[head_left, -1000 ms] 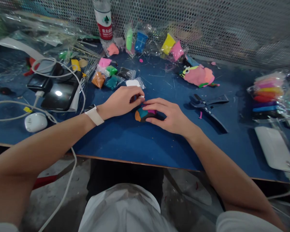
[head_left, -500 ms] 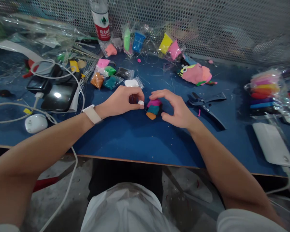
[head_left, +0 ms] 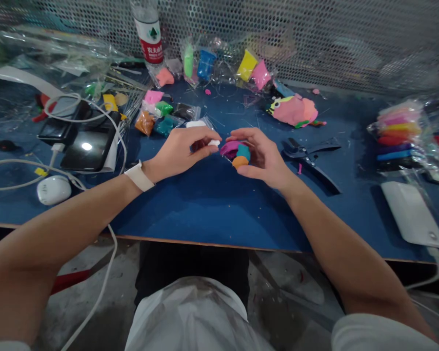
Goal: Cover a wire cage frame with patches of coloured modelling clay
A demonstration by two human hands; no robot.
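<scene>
My left hand (head_left: 188, 148) pinches a small white piece of clay (head_left: 214, 143) between thumb and fingertips. Facing it, my right hand (head_left: 262, 158) curls round a lump of modelling clay (head_left: 237, 152) in magenta, teal and orange. The magenta end points toward the white piece, with a small gap between the two. Fingers and palm hide the lump's right side. Behind my left hand lies a bag of white clay (head_left: 195, 124), partly covered. Bagged teal clay (head_left: 164, 126) and orange clay (head_left: 145, 123) rest to its left.
Pliers (head_left: 310, 163) lie right of my right hand, below a pink clay fish (head_left: 294, 111). A water bottle (head_left: 149, 36) stands at the back. Phone (head_left: 89, 144), cables and earbud case (head_left: 53, 190) occupy the left; a white power bank (head_left: 413, 214) and clay packs (head_left: 398, 134) the right.
My right hand has closed round the coloured clay lump and turned it, so its magenta end now points left. My left hand, still pinching the white piece, has risen slightly.
</scene>
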